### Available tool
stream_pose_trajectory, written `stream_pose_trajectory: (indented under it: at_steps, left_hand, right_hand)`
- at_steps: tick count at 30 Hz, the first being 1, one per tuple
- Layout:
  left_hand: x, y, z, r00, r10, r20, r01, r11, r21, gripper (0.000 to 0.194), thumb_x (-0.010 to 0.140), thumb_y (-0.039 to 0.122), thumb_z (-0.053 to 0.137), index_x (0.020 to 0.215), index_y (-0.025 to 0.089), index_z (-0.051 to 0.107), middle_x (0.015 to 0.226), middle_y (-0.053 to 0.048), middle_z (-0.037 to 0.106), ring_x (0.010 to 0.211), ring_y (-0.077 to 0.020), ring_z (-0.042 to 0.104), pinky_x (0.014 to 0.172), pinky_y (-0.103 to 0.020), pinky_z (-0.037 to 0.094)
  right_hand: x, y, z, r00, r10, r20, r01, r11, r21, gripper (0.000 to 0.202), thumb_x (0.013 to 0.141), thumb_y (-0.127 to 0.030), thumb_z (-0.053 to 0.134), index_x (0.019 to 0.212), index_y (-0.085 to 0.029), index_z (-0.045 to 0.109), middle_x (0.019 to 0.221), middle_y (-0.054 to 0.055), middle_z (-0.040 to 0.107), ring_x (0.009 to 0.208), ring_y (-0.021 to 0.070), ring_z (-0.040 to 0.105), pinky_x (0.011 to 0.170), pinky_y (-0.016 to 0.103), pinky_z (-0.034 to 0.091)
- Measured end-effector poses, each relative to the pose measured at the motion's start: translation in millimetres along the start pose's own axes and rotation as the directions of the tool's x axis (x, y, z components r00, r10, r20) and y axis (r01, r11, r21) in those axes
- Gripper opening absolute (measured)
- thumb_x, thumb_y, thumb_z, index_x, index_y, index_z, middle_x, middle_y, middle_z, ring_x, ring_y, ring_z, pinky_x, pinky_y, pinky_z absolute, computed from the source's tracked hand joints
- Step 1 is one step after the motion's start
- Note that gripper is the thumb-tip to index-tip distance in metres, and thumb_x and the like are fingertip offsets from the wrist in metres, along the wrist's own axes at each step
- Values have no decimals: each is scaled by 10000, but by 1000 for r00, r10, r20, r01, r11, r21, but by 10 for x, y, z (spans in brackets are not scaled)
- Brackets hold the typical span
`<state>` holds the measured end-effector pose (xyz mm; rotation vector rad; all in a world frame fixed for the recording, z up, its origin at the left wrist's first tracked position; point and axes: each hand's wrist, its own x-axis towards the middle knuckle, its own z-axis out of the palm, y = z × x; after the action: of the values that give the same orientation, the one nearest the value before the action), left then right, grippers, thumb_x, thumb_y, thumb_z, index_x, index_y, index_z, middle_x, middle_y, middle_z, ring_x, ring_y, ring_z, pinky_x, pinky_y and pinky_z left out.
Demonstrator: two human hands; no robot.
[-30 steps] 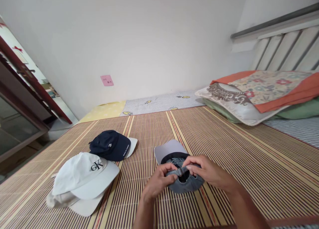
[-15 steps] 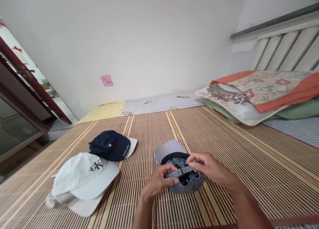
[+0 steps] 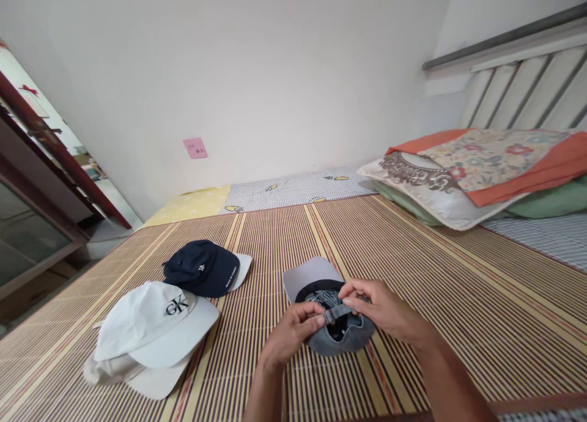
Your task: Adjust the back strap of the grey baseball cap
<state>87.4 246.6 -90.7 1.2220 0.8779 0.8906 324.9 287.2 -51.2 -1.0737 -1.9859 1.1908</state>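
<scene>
A grey baseball cap lies upside down on the striped bamboo mat, its pale brim pointing away from me. Across its back opening runs a grey adjustment strap with a small buckle. My left hand pinches the strap at the buckle, thumb on the near side. With thumb and forefinger, my right hand grips the strap's other side. To the left, a white cap with black letters rests on another pale cap. Behind them sits a navy cap over a white brim.
At the right back, stacked pillows and an orange-edged floral cloth lie by a radiator. A pink note is on the wall. A checked sheet shows past the mat, and a door stands at the left.
My left fingers have closed in on the buckle, which has shifted slightly left along the strap. My right hand has moved a little left. The other caps stay where they were.
</scene>
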Motion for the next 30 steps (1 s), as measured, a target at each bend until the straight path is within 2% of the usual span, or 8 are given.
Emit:
stream_pose_trajectory:
  at_steps: [5, 10, 13, 16, 19, 23, 27, 30]
  left_hand:
    - [-11, 9, -35, 998, 39, -57, -43, 996, -72, 429, 817, 579, 789, 838, 165, 681, 671, 40, 533, 594, -92, 384, 593, -238, 291]
    - [-25, -28, -107, 998, 40, -47, -44, 995, -84, 432, 829, 574, 779, 798, 168, 632, 648, 52, 497, 569, -83, 349, 566, -234, 264]
    - [-29, -44, -122, 999, 24, -39, -28, 995, -92, 442, 811, 574, 795, 792, 173, 610, 632, 59, 484, 553, -81, 346, 549, -234, 253]
    - [-39, -29, -120, 999, 38, -26, -40, 995, -89, 423, 816, 550, 801, 797, 168, 621, 655, 41, 534, 572, -85, 404, 571, -232, 299]
    - [-57, 14, -112, 998, 63, 17, -62, 996, -57, 376, 830, 504, 805, 816, 156, 661, 698, 2, 622, 631, -104, 506, 646, -240, 377]
    - [-84, 89, -96, 998, 10, 67, -9, 1000, -9, 369, 812, 500, 826, 874, 150, 727, 724, -18, 662, 682, -129, 582, 717, -266, 443]
    - [-95, 134, -61, 996, -29, 80, 27, 999, 31, 393, 772, 518, 851, 929, 169, 765, 783, -29, 701, 748, -149, 624, 762, -286, 460]
    - [-77, 116, -8, 986, -102, 130, 85, 988, 128, 417, 692, 481, 910, 961, 186, 790, 803, -23, 711, 769, -164, 628, 751, -293, 460]
  right_hand:
    - [-13, -19, -18, 1000, -9, 9, 9, 1000, 13, 232, 948, -417, 612, 907, -212, 712, 876, 28, 715, 835, 197, 649, 756, 316, 470]
    - [2, 32, -32, 1000, -22, 10, 22, 1000, 1, 337, 977, -510, 563, 903, -212, 701, 876, 33, 703, 844, 207, 645, 755, 326, 468]
    - [9, 75, -30, 999, -42, -20, 41, 999, -21, 339, 979, -506, 547, 926, -210, 703, 874, 36, 711, 828, 208, 648, 741, 331, 467]
    - [0, 81, -30, 1000, -21, -7, 21, 1000, 22, 297, 971, -472, 569, 965, -210, 710, 902, 46, 749, 869, 218, 688, 789, 342, 495]
    - [-17, 52, -27, 997, 7, 76, -10, 999, 41, 242, 942, -433, 639, 982, -214, 733, 963, 53, 778, 933, 229, 711, 842, 349, 512]
    - [-29, 17, -18, 989, 29, 147, -29, 1000, -7, 176, 899, -371, 689, 958, -220, 759, 984, 46, 777, 969, 239, 711, 869, 358, 518]
    - [-23, 27, -25, 994, 27, 109, -22, 999, -39, 187, 910, -380, 664, 926, -221, 761, 959, 39, 779, 937, 231, 703, 858, 357, 515]
    - [-21, 43, -32, 997, 31, 73, -26, 998, -58, 198, 919, -390, 655, 933, -222, 759, 967, 39, 778, 945, 232, 700, 860, 358, 512]
